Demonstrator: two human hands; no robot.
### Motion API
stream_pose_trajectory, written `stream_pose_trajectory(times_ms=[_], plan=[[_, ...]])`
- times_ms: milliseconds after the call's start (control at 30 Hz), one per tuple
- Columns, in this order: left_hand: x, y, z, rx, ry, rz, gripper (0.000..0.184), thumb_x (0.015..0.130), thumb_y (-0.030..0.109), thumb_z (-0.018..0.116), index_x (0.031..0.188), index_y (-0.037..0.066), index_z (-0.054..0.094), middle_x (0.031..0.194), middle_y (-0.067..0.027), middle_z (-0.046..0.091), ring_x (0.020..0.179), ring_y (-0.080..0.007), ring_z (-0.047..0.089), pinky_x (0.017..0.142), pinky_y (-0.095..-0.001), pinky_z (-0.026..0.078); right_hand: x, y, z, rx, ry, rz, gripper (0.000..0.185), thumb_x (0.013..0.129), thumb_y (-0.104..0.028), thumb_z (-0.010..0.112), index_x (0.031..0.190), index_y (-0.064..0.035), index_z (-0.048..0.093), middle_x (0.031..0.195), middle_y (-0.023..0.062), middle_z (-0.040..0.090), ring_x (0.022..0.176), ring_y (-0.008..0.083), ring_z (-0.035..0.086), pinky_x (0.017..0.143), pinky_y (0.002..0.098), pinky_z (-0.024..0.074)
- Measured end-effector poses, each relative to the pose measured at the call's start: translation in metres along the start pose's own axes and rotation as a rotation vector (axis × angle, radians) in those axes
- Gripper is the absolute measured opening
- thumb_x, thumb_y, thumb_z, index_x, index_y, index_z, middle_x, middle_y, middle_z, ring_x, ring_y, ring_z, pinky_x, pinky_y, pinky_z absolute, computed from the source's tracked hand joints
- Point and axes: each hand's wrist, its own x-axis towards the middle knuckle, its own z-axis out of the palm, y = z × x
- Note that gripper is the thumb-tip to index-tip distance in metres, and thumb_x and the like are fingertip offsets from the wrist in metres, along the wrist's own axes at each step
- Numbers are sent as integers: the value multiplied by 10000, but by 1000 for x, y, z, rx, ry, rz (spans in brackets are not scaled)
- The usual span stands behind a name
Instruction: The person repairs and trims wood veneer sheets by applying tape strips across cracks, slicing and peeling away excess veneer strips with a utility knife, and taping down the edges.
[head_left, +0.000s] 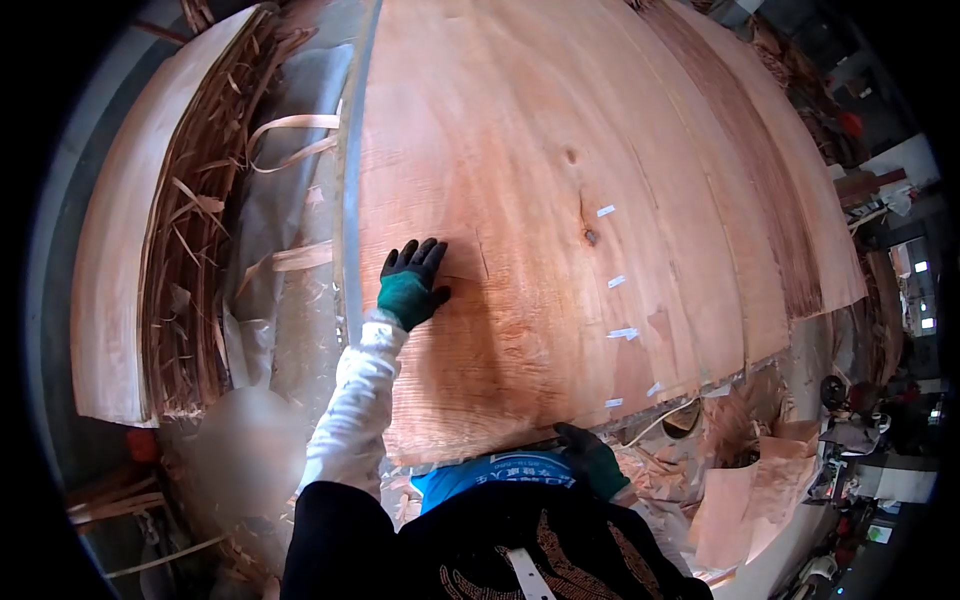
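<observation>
A large reddish wood veneer sheet (530,150) fills the middle of the head view, with a dark knot and several small white tape pieces (617,282) on its right half. My left hand (410,285), in a green and black glove, lies flat on the sheet near its left edge, fingers apart. At the sheet's near edge is my right hand (595,462), also gloved; its fingers are partly hidden, and I cannot make out whether it grips the edge. A blue apron or bag (495,478) with white lettering shows between my body and the sheet.
On the left stands a stack of veneer sheets (125,230) with ragged edges. Loose strips (303,257) stick out beside the sheet's left edge. Torn veneer scraps (730,500) lie at the lower right, and cluttered items line the far right.
</observation>
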Motion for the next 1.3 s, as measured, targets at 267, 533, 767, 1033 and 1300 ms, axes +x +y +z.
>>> stream_pose_trajectory(times_ms=[267,533,767,1033,1300], plan=[[2,-20,21,13,86,98,105,745,212,668,842,204,706,930,-42,690,911,-268,621,1024,-499,354,1,0,-11,-32,26,-52,425,865,-69,525,1289,-48,549,1238,199,594,1150,337,564,973,393,451],[40,22,-40,-749,-552,301,198,840,34,628,1032,7,669,1022,-139,676,935,-287,643,821,-345,524,54,-100,-89,-112,396,-403,489,833,-40,628,1309,-68,516,1189,145,599,935,248,640,803,317,522],[81,91,-51,-576,-776,674,206,849,72,654,1039,-5,673,1046,-154,679,928,-278,648,853,-344,517,91,-152,-96,-462,358,-534,660,786,-143,710,1378,-67,428,1302,201,515,1090,342,593,872,380,502],[132,111,-38,-577,-465,422,341,875,98,659,1194,-6,597,1077,-143,670,961,-227,644,860,-320,509,169,-69,-99,290,381,-71,191,799,-177,684,883,-8,650,702,143,638,630,244,650,545,354,518],[167,135,20,-311,89,390,290,843,147,656,1127,91,657,1126,-142,653,1055,-319,607,919,-398,479,281,-61,-170,571,325,82,129,774,-142,674,813,-25,636,674,88,623,555,175,605,463,322,501]])
